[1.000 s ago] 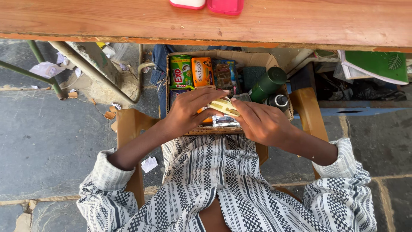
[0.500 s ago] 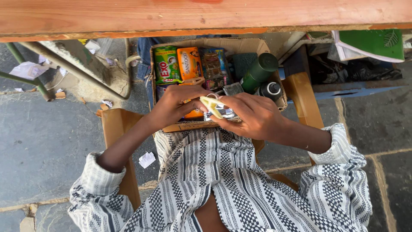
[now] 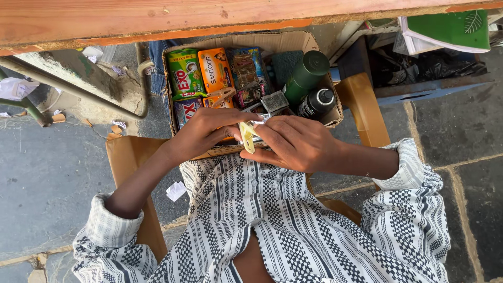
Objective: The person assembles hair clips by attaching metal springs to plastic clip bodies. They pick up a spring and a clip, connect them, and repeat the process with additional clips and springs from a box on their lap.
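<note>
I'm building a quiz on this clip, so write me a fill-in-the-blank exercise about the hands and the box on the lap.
1. Both hands, the left hand and the right hand, hold a small pale ____ plastic clip.
2. The packets lie in a brown ____ box.
3. The dark green cylindrical bottle lies beside a smaller ____ bottle.
4. The green soap packet sits next to an ____ one.

Missing words: yellow; cardboard; black; orange
</note>
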